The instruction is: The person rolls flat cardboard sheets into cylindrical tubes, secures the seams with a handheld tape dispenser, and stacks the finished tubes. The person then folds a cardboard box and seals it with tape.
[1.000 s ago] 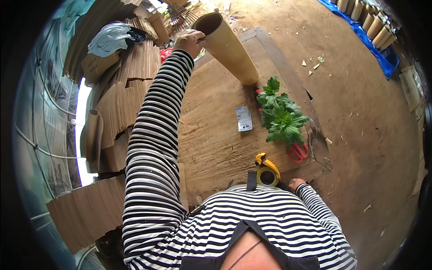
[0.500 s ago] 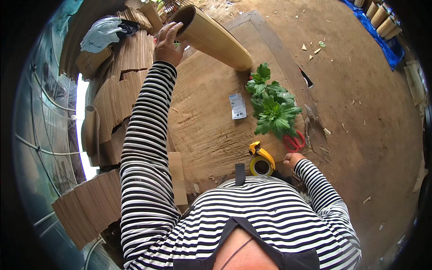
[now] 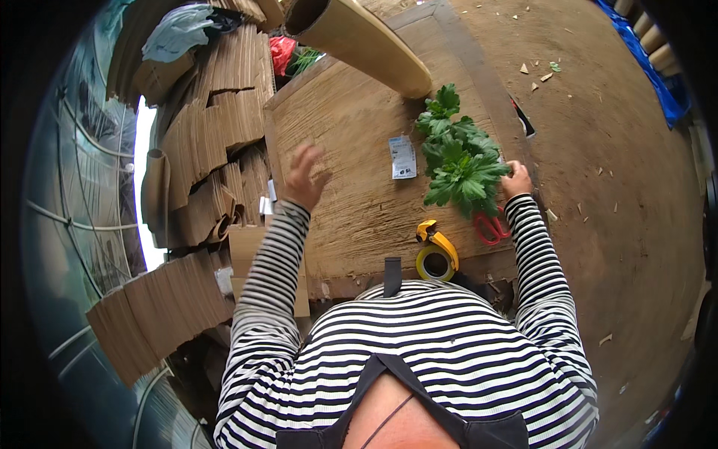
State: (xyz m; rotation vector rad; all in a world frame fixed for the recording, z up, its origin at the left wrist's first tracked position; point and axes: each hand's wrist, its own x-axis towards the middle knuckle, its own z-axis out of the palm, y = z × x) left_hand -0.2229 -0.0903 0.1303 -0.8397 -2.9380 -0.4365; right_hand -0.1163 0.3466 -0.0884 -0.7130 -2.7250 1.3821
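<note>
My left hand (image 3: 304, 176) is over the left side of the wooden board (image 3: 344, 224), empty, its fingers apart and slightly blurred. At the right edge of a leafy green plant (image 3: 465, 166), my right hand (image 3: 516, 181) has its fingers curled in. What those fingers hold, if anything, is hidden. Red-handled scissors (image 3: 490, 227) lie just below the plant, partly under its leaves. A tan tapered tube (image 3: 359, 43) rests at the board's far side, its wide mouth toward the far left. Left of the plant lies a small printed card (image 3: 402, 157).
A yellow tape dispenser (image 3: 437, 254) with a roll sits at the board's near edge. Stacks of flattened cardboard (image 3: 213, 123) line the left, with a pale plastic bag (image 3: 178, 31) on top. Blue sheeting (image 3: 658, 71) with more tan tubes lies far right. Scraps litter the dirt floor.
My left hand has let go of the tapered tube and come back nearer to me. My right hand has moved away from me, from beside the scissors to the plant's right edge.
</note>
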